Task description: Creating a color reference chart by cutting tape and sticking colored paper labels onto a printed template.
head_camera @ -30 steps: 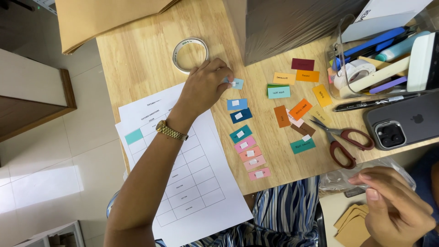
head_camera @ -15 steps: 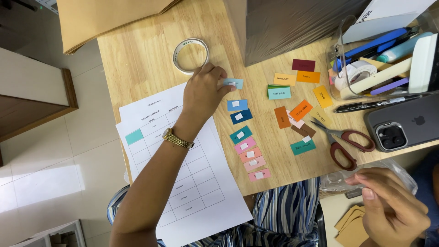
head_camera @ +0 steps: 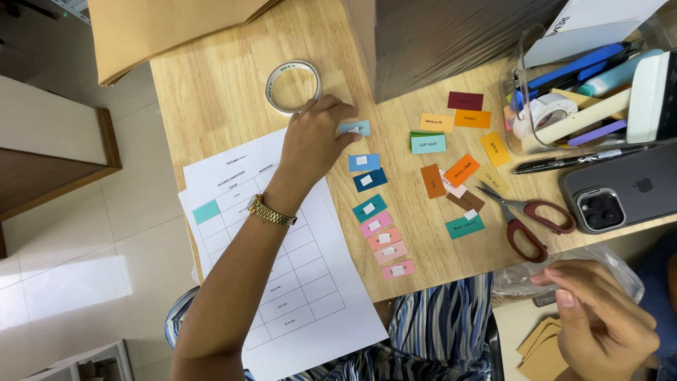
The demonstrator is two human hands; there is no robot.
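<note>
My left hand [head_camera: 314, 141], with a gold watch on the wrist, lies on the wooden table and pinches a light blue card [head_camera: 358, 128] at the top of a column of cards. Below it run blue [head_camera: 364, 162], dark blue [head_camera: 370, 180], teal [head_camera: 369, 208] and several pink cards [head_camera: 384, 247], each with a small white patch. My right hand [head_camera: 599, 321] hovers at the lower right over a clear plastic bag [head_camera: 620, 271], fingers loosely curled. Whether it holds something small is hidden.
A tape roll [head_camera: 293, 86] sits just above my left hand. White printed sheets with a table [head_camera: 296, 282] lie under my forearm. Labelled coloured cards [head_camera: 458, 169], scissors [head_camera: 525, 219], a phone [head_camera: 624, 190], a pen [head_camera: 571, 161] and a clear organiser of stationery [head_camera: 578, 85] fill the right side.
My left hand has shifted slightly left and up, drawing the light blue card with it. My right hand has moved a little at the lower right.
</note>
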